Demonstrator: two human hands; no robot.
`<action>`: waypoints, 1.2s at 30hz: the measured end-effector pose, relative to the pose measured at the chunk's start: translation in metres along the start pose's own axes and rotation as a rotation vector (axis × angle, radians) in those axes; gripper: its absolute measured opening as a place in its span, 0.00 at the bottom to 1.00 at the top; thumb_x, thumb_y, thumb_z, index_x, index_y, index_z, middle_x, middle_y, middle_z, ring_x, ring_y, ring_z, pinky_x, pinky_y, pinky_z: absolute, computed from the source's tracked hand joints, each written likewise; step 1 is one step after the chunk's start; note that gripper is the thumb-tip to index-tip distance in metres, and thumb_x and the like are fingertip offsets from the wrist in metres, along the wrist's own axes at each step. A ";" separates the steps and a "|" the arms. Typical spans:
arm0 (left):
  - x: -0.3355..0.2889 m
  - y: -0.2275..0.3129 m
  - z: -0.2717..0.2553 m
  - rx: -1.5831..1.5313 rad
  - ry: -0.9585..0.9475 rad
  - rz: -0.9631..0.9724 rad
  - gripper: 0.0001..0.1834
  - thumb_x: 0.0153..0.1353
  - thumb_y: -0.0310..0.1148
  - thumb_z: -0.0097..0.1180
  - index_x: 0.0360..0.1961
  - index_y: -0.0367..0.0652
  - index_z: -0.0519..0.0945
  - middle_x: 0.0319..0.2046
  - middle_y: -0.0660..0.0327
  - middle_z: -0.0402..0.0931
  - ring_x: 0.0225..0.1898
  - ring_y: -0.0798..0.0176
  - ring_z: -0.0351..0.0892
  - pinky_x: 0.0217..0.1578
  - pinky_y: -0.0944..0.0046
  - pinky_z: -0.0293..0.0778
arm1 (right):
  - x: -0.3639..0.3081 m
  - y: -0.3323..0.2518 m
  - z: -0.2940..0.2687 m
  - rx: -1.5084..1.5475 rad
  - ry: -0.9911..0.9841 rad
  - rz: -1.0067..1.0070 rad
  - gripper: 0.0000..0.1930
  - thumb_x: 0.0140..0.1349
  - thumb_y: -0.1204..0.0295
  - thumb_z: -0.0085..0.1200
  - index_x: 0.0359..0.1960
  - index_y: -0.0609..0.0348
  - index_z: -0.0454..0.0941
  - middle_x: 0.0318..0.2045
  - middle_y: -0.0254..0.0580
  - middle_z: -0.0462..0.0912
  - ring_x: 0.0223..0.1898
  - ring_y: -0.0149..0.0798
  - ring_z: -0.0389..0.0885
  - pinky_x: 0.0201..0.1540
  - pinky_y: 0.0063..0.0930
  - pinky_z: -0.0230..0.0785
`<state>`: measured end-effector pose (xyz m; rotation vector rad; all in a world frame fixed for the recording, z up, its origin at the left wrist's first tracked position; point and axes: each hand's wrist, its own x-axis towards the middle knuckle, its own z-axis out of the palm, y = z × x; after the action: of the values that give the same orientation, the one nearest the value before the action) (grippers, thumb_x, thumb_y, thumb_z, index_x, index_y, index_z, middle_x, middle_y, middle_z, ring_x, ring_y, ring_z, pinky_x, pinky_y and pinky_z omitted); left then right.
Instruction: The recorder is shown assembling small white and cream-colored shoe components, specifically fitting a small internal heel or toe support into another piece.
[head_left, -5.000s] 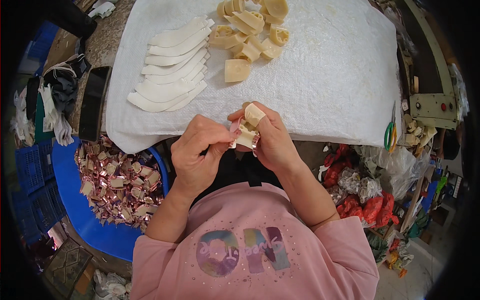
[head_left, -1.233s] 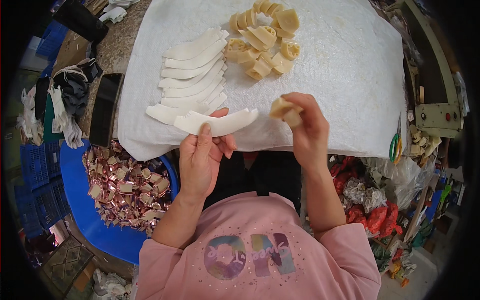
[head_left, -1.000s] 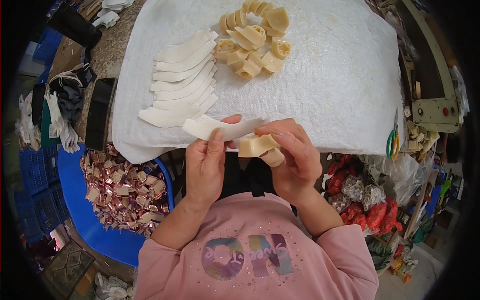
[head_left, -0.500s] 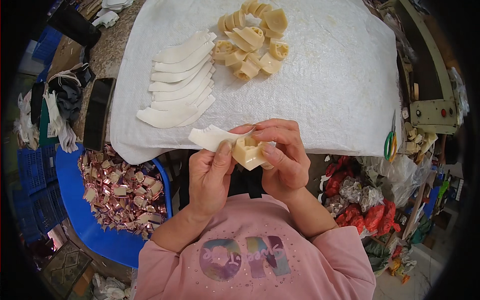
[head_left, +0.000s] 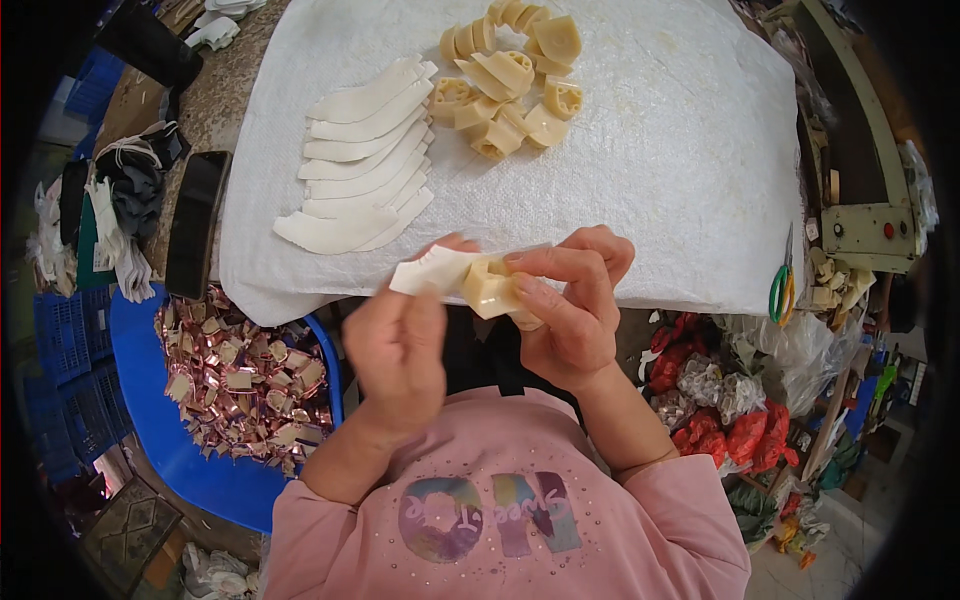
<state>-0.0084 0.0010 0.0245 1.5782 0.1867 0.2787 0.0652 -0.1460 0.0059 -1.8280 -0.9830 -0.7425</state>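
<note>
In my right hand [head_left: 572,310] is a cream, hollow block that looks like a shoe heel [head_left: 492,292]; thumb and fingers pinch it from the right. A white curved strip [head_left: 435,270] lies against the block's far side and sticks out to the left. My left hand [head_left: 398,340] is at that free end, smeared by motion, so its grip cannot be made out. Beyond, on the white woven sheet [head_left: 680,200], several similar strips [head_left: 365,160] overlap in a fanned row. Several more cream heels [head_left: 505,85] stand in a cluster right of them.
At the left a blue basin [head_left: 130,350] holds many shiny pinkish pieces [head_left: 245,380]. A dark phone [head_left: 197,225] lies by the sheet's left edge. Scissors [head_left: 782,285] with green and orange handles are at its right edge. Plastic bags [head_left: 745,430] pile at the lower right.
My left hand has shifted left and back toward me, its thumb off the block. The heel has moved slightly up and left in my right hand, whose upper fingers are more raised.
</note>
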 end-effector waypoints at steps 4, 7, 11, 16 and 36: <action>0.006 0.007 -0.004 0.253 0.066 0.159 0.13 0.66 0.29 0.46 0.42 0.29 0.77 0.24 0.69 0.71 0.24 0.79 0.62 0.23 0.76 0.58 | 0.018 -0.016 -0.010 -0.198 -0.166 0.016 0.17 0.36 0.77 0.58 0.33 0.50 0.76 0.33 0.33 0.76 0.34 0.39 0.65 0.40 0.40 0.49; 0.006 0.000 0.001 0.260 0.086 0.187 0.10 0.64 0.27 0.48 0.36 0.31 0.78 0.21 0.69 0.68 0.21 0.78 0.57 0.20 0.75 0.53 | 0.027 -0.022 -0.013 -0.254 -0.396 0.123 0.15 0.33 0.77 0.55 0.29 0.52 0.74 0.27 0.32 0.67 0.33 0.39 0.66 0.38 0.42 0.45; 0.007 -0.008 0.003 0.392 0.048 0.340 0.08 0.63 0.25 0.49 0.36 0.30 0.77 0.24 0.61 0.72 0.22 0.72 0.64 0.23 0.72 0.61 | 0.026 -0.023 -0.013 -0.252 -0.476 0.166 0.13 0.34 0.78 0.55 0.27 0.53 0.73 0.26 0.33 0.65 0.33 0.39 0.65 0.38 0.42 0.46; 0.014 -0.015 0.003 0.488 -0.014 0.514 0.08 0.62 0.24 0.49 0.37 0.29 0.77 0.29 0.57 0.74 0.28 0.64 0.71 0.30 0.68 0.67 | 0.016 -0.014 -0.010 -0.189 -0.464 0.114 0.14 0.37 0.81 0.55 0.29 0.53 0.73 0.26 0.35 0.65 0.33 0.40 0.64 0.39 0.41 0.46; 0.019 -0.032 0.005 0.341 -0.137 0.580 0.08 0.57 0.29 0.59 0.25 0.38 0.73 0.16 0.61 0.65 0.17 0.61 0.60 0.21 0.63 0.59 | -0.002 -0.004 -0.011 0.320 -0.504 0.290 0.20 0.35 0.87 0.52 0.34 0.56 0.74 0.28 0.37 0.67 0.34 0.41 0.65 0.42 0.34 0.51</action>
<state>0.0128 0.0024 -0.0064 1.9627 -0.3567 0.6109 0.0598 -0.1557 0.0103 -1.8472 -1.0444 0.0622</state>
